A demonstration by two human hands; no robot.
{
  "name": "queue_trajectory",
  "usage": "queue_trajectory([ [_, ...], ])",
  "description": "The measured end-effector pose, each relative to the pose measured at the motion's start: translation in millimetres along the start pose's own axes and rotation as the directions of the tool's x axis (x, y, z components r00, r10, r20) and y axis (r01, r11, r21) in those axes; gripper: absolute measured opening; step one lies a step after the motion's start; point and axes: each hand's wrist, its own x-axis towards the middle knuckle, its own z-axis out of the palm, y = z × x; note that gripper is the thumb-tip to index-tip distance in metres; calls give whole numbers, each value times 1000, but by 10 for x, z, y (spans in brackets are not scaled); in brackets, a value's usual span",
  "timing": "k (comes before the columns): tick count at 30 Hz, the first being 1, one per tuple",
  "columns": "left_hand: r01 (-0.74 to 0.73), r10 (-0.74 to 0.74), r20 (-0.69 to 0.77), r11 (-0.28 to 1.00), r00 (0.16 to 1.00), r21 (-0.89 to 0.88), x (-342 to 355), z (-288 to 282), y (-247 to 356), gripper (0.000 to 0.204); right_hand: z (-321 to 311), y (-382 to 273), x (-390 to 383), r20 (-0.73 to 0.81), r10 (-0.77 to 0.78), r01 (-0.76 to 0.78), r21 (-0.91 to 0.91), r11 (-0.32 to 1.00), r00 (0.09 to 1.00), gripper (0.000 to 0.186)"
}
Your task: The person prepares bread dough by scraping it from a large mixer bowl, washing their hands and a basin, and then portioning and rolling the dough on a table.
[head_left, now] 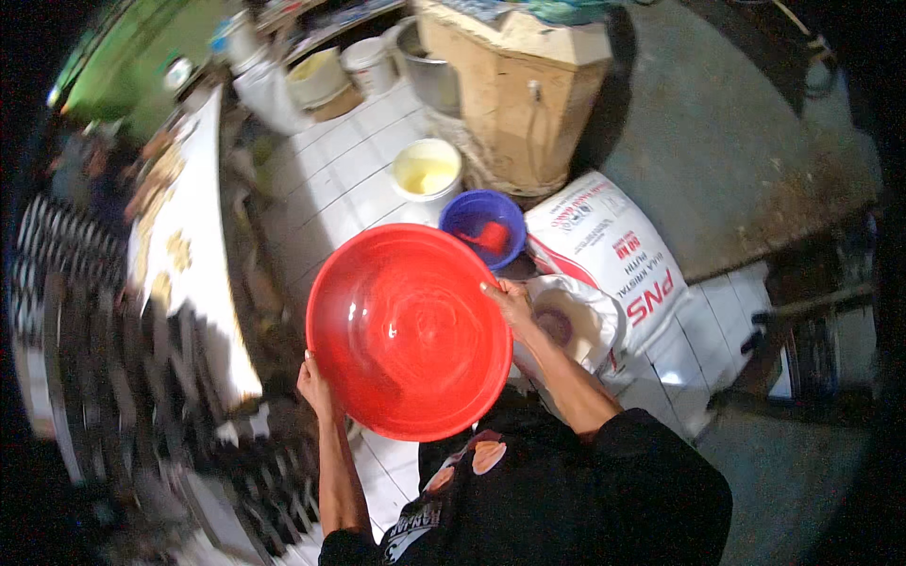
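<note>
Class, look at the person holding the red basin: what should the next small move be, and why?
Probably lower the red basin gently and set it down level. The left hand and right hand both grip its rim, so neither seems free to reach into the blue bucket just beyond it.

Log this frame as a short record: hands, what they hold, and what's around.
Left hand: fingers on the left rim of the red basin
Right hand: fingers on the basin's right rim
Basin: round, wide, inside facing the camera, glossy; whether wet, cannot tell
Beyond basin: blue bucket with a red object inside; white bucket with pale yellow contents
Right side: white sack with red print, lying on the tiled floor
</note>
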Motion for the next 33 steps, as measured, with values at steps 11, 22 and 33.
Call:
queue_trajectory([
  [11, -218, 119, 356, 942, 927, 254, 2046, 1263, -987, 46, 360, 473, 359, -383, 279, -207, 219, 953, 880, 50],
  [22, -223, -14, 494, 881, 869, 418, 2642, 2348, -1844, 51, 19, 1811, 790, -549, 313, -271, 160, 949, 775, 56],
  [33, -180, -121, 507, 844, 854, 505, 2862, 2752, -2242, 53, 119, 1543, 1207, -579, 387, -308, 234, 922, 718, 48],
])
